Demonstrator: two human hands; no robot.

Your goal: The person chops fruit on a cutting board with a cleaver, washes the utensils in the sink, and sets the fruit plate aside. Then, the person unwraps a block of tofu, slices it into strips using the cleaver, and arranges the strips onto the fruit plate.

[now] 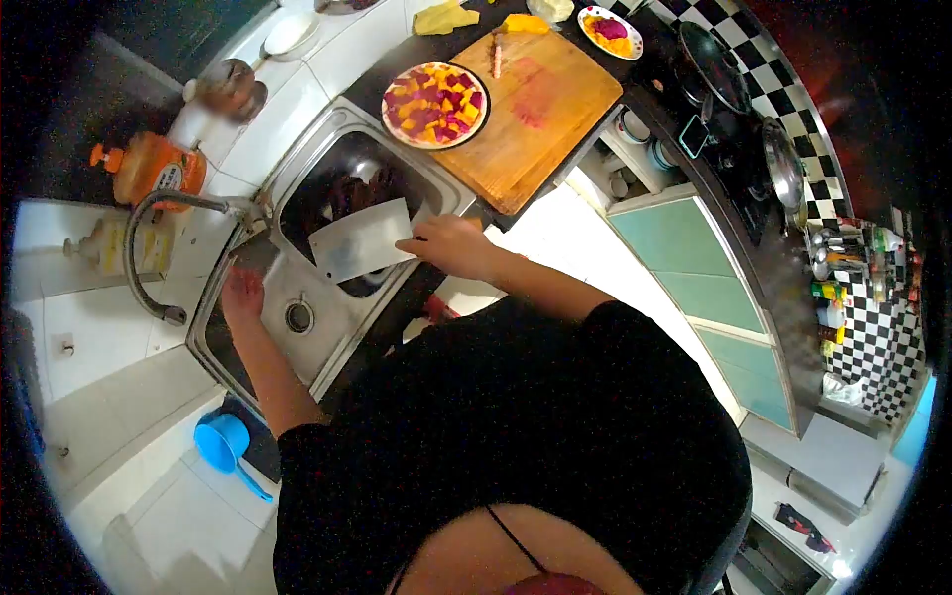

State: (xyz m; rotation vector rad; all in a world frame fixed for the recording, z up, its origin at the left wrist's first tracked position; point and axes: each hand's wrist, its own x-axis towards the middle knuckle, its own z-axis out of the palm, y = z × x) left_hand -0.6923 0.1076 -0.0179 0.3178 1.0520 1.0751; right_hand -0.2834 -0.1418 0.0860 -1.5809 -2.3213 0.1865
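My right hand (451,246) is closed around the handle of a cleaver (363,241). Its broad, pale metal blade lies flat-on to my view over the right basin of the steel sink (324,362), covering part of that basin. Dark scraps (359,192) lie in the basin behind the blade. Over the left basin, below the faucet (133,238), is my left hand (243,295). Its fingers point away from me, look loosely apart and hold nothing that I can see; their tips are slightly blurred.
A wooden cutting board (555,109) with a reddish stain carries a plate of yellow and magenta cubes (433,104). Behind it is a smaller plate of food (610,34). An orange pump bottle (157,171) stands left of the sink; a blue dipper (221,441) is lower left.
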